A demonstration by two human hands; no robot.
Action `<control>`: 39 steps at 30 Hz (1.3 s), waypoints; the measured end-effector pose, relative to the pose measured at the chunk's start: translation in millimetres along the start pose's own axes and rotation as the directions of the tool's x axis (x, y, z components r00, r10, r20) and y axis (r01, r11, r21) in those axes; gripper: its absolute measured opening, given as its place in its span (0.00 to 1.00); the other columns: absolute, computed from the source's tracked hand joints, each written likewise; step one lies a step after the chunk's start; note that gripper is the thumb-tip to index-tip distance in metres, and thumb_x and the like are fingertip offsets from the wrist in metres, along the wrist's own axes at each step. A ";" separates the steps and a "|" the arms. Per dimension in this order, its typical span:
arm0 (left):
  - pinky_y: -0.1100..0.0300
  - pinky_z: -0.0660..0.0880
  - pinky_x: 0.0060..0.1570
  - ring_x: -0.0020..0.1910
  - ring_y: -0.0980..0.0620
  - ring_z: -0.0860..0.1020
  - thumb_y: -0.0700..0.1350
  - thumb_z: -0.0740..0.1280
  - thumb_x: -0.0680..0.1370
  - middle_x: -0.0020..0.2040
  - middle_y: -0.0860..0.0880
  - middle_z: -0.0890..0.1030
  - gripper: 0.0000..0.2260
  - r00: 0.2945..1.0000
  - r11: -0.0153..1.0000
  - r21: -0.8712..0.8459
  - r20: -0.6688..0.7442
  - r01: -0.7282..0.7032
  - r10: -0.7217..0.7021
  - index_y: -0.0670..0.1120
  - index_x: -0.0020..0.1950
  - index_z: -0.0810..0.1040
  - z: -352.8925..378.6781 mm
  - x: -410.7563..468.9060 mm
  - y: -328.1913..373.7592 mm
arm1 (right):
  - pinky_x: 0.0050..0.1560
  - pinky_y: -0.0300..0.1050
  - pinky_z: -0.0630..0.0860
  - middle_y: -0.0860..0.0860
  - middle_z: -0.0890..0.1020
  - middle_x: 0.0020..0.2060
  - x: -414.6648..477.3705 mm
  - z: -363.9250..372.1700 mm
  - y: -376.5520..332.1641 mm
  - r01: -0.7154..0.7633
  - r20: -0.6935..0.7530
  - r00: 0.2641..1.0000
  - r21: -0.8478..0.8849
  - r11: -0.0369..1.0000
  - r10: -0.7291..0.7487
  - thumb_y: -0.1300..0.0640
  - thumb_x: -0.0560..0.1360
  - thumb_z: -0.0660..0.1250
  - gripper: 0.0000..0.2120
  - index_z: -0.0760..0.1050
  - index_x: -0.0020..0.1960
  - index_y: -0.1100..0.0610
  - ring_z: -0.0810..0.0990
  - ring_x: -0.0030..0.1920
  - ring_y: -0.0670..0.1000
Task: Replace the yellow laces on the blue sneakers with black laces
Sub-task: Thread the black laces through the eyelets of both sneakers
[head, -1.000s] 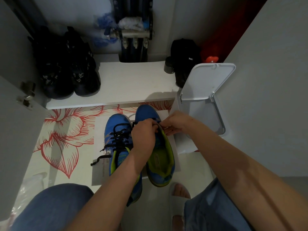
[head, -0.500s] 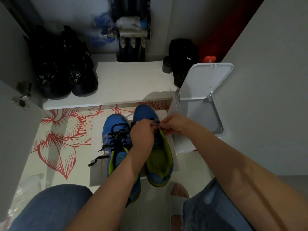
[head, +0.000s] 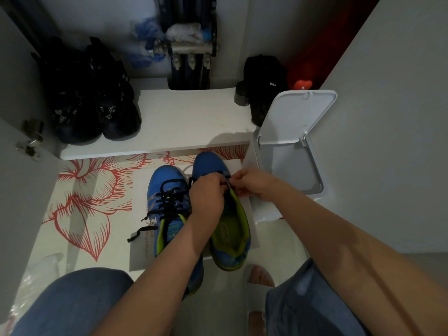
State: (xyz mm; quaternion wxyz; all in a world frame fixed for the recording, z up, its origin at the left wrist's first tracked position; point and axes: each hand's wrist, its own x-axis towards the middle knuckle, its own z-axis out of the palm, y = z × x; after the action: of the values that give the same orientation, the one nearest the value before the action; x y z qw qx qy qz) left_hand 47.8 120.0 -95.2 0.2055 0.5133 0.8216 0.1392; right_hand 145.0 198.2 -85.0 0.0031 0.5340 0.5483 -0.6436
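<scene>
While both stood side by side on a white paper sheet (head: 139,253) over the red-flowered floor mat (head: 84,202), only the left sneaker (head: 167,180) was seen fully threaded with black laces (head: 171,198), whose loose ends were trailed off to its left across the paper. Both shoes were shown in bright blue with lime-green lining. The right sneaker (head: 230,236) was spread wide at the collar, its insole exposed. The left hand (head: 206,195) was curled over that sneaker's lacing area, fingertips hidden, so what was gripped could not be told. The right hand (head: 252,183) was held with fingers pinched together at its eyelet edge. A white bin (head: 291,170), lid (head: 295,117) raised, was set just to the right.
</scene>
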 end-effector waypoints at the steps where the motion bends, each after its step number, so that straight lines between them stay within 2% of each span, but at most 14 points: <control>1: 0.55 0.72 0.49 0.54 0.47 0.76 0.45 0.64 0.78 0.55 0.46 0.80 0.10 1.000 1.000 -0.003 -0.005 0.001 -0.001 0.45 0.58 0.77 -1.9 0.1 -1.4 | 0.37 0.39 0.74 0.55 0.75 0.36 -0.6 1.7 -2.7 0.003 -0.025 1.000 -0.027 1.000 -0.003 0.65 0.79 0.60 0.10 0.71 0.39 0.58 0.75 0.35 0.49; 5: 0.52 0.60 0.66 0.66 0.44 0.63 0.48 0.70 0.74 0.65 0.45 0.68 0.25 0.990 0.979 0.202 -0.139 0.039 -0.011 0.46 0.67 0.65 -16.4 -6.9 -8.0 | 0.44 0.44 0.76 0.60 0.80 0.42 3.9 -1.5 -14.7 0.112 -0.282 0.953 -0.018 0.994 -0.113 0.66 0.78 0.59 0.12 0.71 0.37 0.57 0.79 0.43 0.54; 9: 0.52 0.68 0.61 0.63 0.43 0.68 0.57 0.70 0.72 0.66 0.42 0.67 0.32 0.976 0.974 0.126 -0.132 0.189 -0.172 0.41 0.67 0.64 -27.0 -12.2 -22.1 | 0.30 0.41 0.74 0.53 0.74 0.30 -11.6 -22.1 -37.0 0.430 -0.438 0.877 0.529 0.732 -0.199 0.62 0.82 0.53 0.12 0.67 0.41 0.60 0.74 0.27 0.47; 11: 0.52 0.74 0.53 0.58 0.43 0.74 0.57 0.69 0.73 0.62 0.42 0.73 0.29 0.969 0.969 -0.041 -0.020 0.246 -0.247 0.39 0.65 0.67 -26.2 -10.1 -30.6 | 0.27 0.36 0.67 0.53 0.73 0.31 -18.1 -33.1 -45.1 0.490 -0.508 0.803 0.265 0.830 -0.312 0.61 0.81 0.55 0.08 0.69 0.44 0.59 0.69 0.24 0.43; 13: 0.56 0.75 0.41 0.50 0.44 0.79 0.57 0.67 0.74 0.53 0.43 0.79 0.24 0.964 0.962 -0.087 0.076 0.260 -0.254 0.39 0.59 0.73 -26.6 -8.0 -34.5 | 0.33 0.35 0.69 0.55 0.79 0.39 -23.5 -34.4 -46.6 0.310 -0.360 0.839 -0.299 0.902 -0.407 0.55 0.80 0.60 0.10 0.74 0.50 0.61 0.74 0.32 0.44; 15: 0.60 0.70 0.32 0.41 0.46 0.79 0.57 0.66 0.75 0.41 0.45 0.81 0.19 0.967 0.973 -0.060 0.133 0.225 -0.215 0.39 0.49 0.78 -28.2 -6.8 -35.3 | 0.42 0.38 0.72 0.56 0.80 0.45 -24.1 -30.9 -35.1 0.110 -0.091 0.967 -0.695 0.711 -0.238 0.51 0.78 0.63 0.15 0.78 0.54 0.63 0.78 0.42 0.50; 18: 0.62 0.65 0.25 0.34 0.49 0.76 0.54 0.66 0.75 0.30 0.49 0.73 0.16 0.963 0.973 -0.063 0.175 0.221 -0.207 0.40 0.41 0.77 -31.3 -6.2 -34.1 | 0.40 0.37 0.72 0.56 0.81 0.40 -33.4 -21.5 -29.1 0.106 0.089 0.994 -0.767 0.633 -0.058 0.55 0.75 0.69 0.13 0.81 0.51 0.65 0.77 0.38 0.48; 22: 0.62 0.64 0.24 0.33 0.48 0.74 0.51 0.65 0.76 0.29 0.48 0.71 0.15 0.962 0.969 -0.076 0.162 0.233 -0.219 0.41 0.37 0.74 -29.5 -6.1 -35.4 | 0.40 0.32 0.71 0.52 0.81 0.44 -45.4 -36.0 -54.7 0.455 -0.077 0.866 -0.289 0.842 -0.495 0.57 0.77 0.64 0.08 0.79 0.51 0.61 0.77 0.40 0.39; 25: 0.62 0.67 0.27 0.34 0.48 0.74 0.51 0.64 0.77 0.30 0.48 0.70 0.17 0.961 0.970 -0.063 0.166 0.234 -0.221 0.43 0.33 0.68 -27.8 -6.6 -34.3 | 0.39 0.37 0.73 0.52 0.82 0.52 -58.6 -45.1 -72.0 0.596 -0.223 0.784 0.533 0.601 -0.580 0.55 0.79 0.59 0.07 0.73 0.45 0.55 0.80 0.54 0.47; 27: 0.60 0.70 0.32 0.36 0.48 0.74 0.51 0.64 0.77 0.32 0.48 0.72 0.15 0.959 0.970 -0.067 0.178 0.233 -0.219 0.43 0.35 0.68 -27.4 -5.9 -33.5 | 0.30 0.37 0.69 0.54 0.84 0.45 -58.7 -41.3 -72.4 0.475 -0.203 0.847 0.705 0.526 -0.492 0.55 0.79 0.56 0.08 0.69 0.43 0.55 0.83 0.46 0.52; 30: 0.59 0.70 0.35 0.41 0.46 0.76 0.50 0.64 0.77 0.41 0.46 0.76 0.13 0.966 0.974 -0.079 0.171 0.212 -0.196 0.40 0.51 0.73 -27.9 -7.0 -31.5 | 0.23 0.35 0.68 0.53 0.82 0.40 -48.3 -28.3 -60.3 0.439 -0.139 0.893 0.060 0.897 -0.428 0.58 0.78 0.62 0.03 0.71 0.50 0.57 0.80 0.29 0.46; 33: 0.56 0.71 0.39 0.50 0.42 0.78 0.49 0.65 0.77 0.53 0.41 0.78 0.18 0.973 0.975 -0.107 0.152 0.193 -0.176 0.40 0.62 0.69 -26.4 -7.2 -31.5 | 0.36 0.36 0.74 0.54 0.79 0.51 -27.9 -10.2 -33.7 0.314 0.110 0.941 -0.631 0.709 -0.319 0.63 0.76 0.66 0.10 0.74 0.56 0.58 0.80 0.37 0.44; 35: 0.56 0.71 0.39 0.52 0.42 0.77 0.48 0.65 0.77 0.55 0.41 0.77 0.19 0.974 0.976 -0.116 0.151 0.185 -0.167 0.41 0.64 0.68 -25.3 -6.4 -31.7 | 0.43 0.40 0.74 0.56 0.78 0.56 -22.2 -1.4 -26.3 0.255 0.107 0.958 -0.738 0.625 -0.265 0.64 0.74 0.67 0.13 0.75 0.58 0.60 0.78 0.47 0.50; 39: 0.56 0.70 0.40 0.52 0.43 0.78 0.48 0.64 0.77 0.56 0.41 0.77 0.20 0.979 0.978 -0.125 0.137 0.168 -0.151 0.42 0.66 0.67 -23.0 -6.2 -33.5 | 0.29 0.36 0.71 0.61 0.79 0.52 -18.3 1.9 -29.4 0.182 0.071 0.979 -0.719 0.670 -0.189 0.65 0.74 0.67 0.14 0.72 0.59 0.65 0.73 0.30 0.47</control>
State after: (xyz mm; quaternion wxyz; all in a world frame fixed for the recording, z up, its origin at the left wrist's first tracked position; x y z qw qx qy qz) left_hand 12.8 99.5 -88.6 0.3023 0.4381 0.8341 0.1449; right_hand 134.2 197.9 -52.0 0.1447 0.4340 0.8084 -0.3705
